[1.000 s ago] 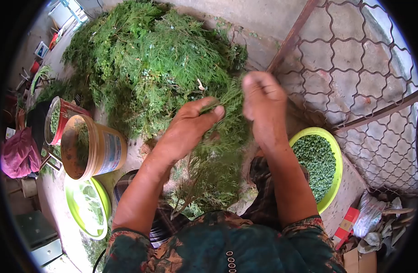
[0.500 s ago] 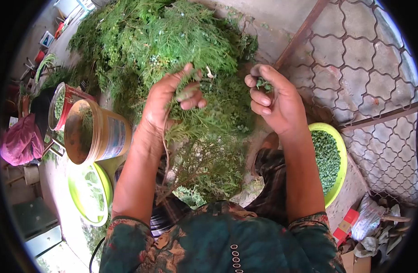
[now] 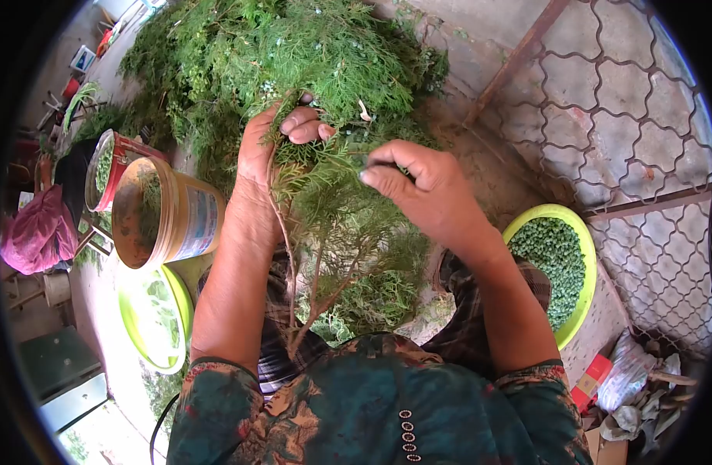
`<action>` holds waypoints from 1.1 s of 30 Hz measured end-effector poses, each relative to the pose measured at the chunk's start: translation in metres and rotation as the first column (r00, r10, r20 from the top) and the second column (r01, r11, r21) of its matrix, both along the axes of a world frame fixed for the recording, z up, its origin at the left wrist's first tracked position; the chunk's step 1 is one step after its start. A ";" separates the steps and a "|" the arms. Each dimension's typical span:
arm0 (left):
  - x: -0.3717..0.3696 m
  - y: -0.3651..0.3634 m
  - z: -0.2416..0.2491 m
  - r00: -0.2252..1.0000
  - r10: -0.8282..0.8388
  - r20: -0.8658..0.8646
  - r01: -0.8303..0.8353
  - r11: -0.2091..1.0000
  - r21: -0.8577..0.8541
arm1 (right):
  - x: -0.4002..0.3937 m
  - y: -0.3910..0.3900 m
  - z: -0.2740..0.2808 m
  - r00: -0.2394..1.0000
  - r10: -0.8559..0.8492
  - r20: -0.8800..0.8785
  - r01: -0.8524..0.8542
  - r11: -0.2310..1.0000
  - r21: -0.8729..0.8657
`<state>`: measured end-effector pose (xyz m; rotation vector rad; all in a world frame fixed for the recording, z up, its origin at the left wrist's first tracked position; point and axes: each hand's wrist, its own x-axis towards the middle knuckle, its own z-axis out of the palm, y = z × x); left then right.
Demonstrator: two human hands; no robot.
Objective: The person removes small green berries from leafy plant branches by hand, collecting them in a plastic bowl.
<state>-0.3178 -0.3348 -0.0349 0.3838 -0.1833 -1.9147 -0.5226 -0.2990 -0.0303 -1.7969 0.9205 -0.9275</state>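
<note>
My left hand (image 3: 282, 143), fingers curled, grips a leafy arborvitae branch (image 3: 317, 205) near its upper part. The branch's bare woody stems run down toward my lap. At the right edge of its foliage, my right hand (image 3: 418, 182) is closed in a pinch, thumb and forefinger meeting at a sprig tip. A small bluish-green bit, apparently a cone, shows at those fingertips; the palm is turned away from view. Beyond both hands lies a large heap of cut arborvitae branches (image 3: 333, 58) with small pale cones among the leaves.
On the right stands a yellow-green basin (image 3: 591, 267) filled with small green cones (image 3: 553, 260). A tan bucket (image 3: 170, 225), a red-and-white bucket (image 3: 123, 151) and another yellow-green basin (image 3: 182, 310) stand left. A metal lattice (image 3: 600, 101) leans at the right.
My right hand has moved left and inward to the branch, turning its back upward. My left hand shifted slightly, still gripping the branch. Green cones that showed in my right fingers are now mostly hidden.
</note>
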 end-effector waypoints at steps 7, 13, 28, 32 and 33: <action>-0.009 0.007 0.004 0.993 0.121 0.012 -0.121 0.981 0.149 | 0.018 0.011 -0.013 0.890 -0.185 -0.417 0.056 0.952 -0.301; 0.029 -0.009 0.005 0.958 0.266 0.107 -0.280 0.948 0.151 | 0.012 0.003 -0.006 0.997 0.032 -0.076 -0.015 0.975 0.221; 0.016 0.005 0.009 0.978 0.071 -0.196 -0.082 0.995 -0.049 | 0.020 0.010 0.004 0.925 -0.102 0.365 -0.204 0.679 0.705; 0.009 0.008 0.012 0.981 0.024 -0.191 -0.035 0.998 -0.056 | 0.027 0.008 0.010 0.915 -0.104 0.390 -0.225 0.671 0.706; 0.009 0.008 0.014 0.982 0.017 -0.190 -0.028 0.998 -0.055 | 0.027 0.007 0.007 0.893 -0.107 0.436 -0.267 0.654 0.708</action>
